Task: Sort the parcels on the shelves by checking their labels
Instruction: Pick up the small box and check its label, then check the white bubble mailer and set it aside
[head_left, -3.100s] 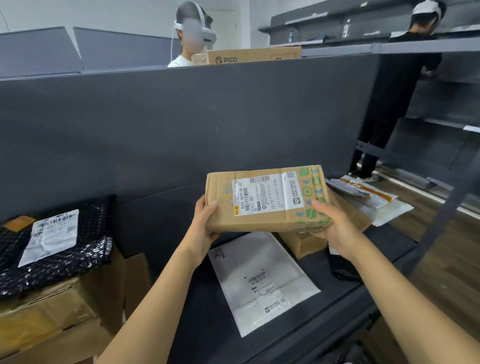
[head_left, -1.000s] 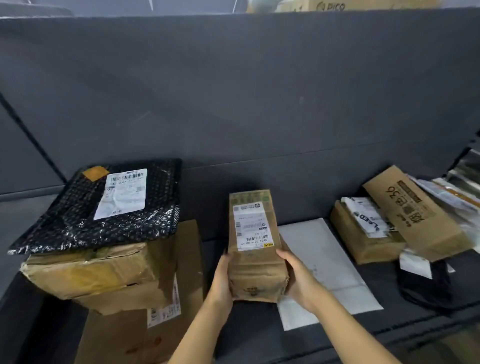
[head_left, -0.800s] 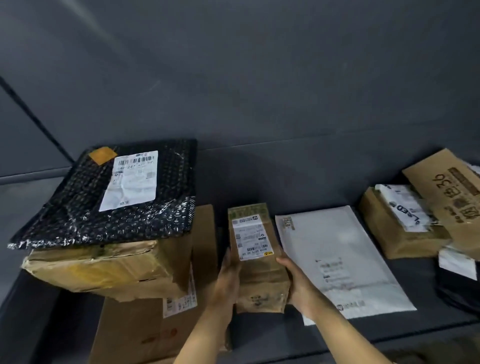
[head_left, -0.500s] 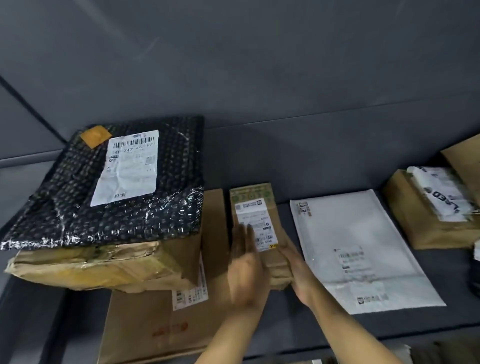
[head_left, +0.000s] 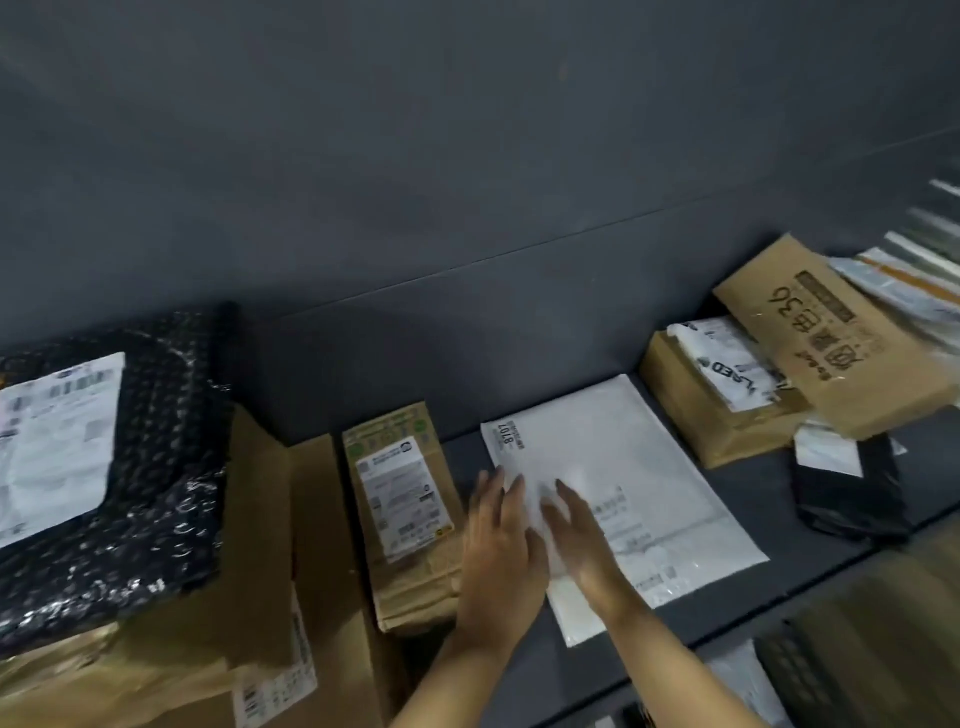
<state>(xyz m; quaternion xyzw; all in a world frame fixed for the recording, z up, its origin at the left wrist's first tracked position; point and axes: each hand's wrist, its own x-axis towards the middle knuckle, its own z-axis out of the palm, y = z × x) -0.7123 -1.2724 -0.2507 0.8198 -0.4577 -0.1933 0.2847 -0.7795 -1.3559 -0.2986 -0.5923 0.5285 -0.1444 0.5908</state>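
I see both hands open over the white mailer bag (head_left: 654, 467), which lies flat on the dark shelf (head_left: 769, 582) with the number 8107 printed at its far left corner. The left hand (head_left: 498, 545) has its fingers straight and lies over the left edge of the mailer; the right hand (head_left: 582, 540) is just beside it, palm down with fingers straight, on the middle of the mailer. Neither hand grips anything, and because of blur I cannot tell how firmly they press. Just left of the mailer lies a small brown parcel (head_left: 415, 566), its white label (head_left: 402, 501) facing up. Left of that parcel a flat cardboard box (head_left: 327, 545) stands against it. Further left from the mailer, a black bubble-wrap parcel (head_left: 166, 467) with a large white label (head_left: 52, 447) rests on top of a crumpled brown carton (head_left: 171, 670). To the right of the mailer is a brown box (head_left: 691, 410) carrying a white bag with black letters (head_left: 727, 364), and a brown cardboard envelope marked 36 (head_left: 831, 338) leans on it. A black bag (head_left: 852, 504) lies at the near right of the mailer.
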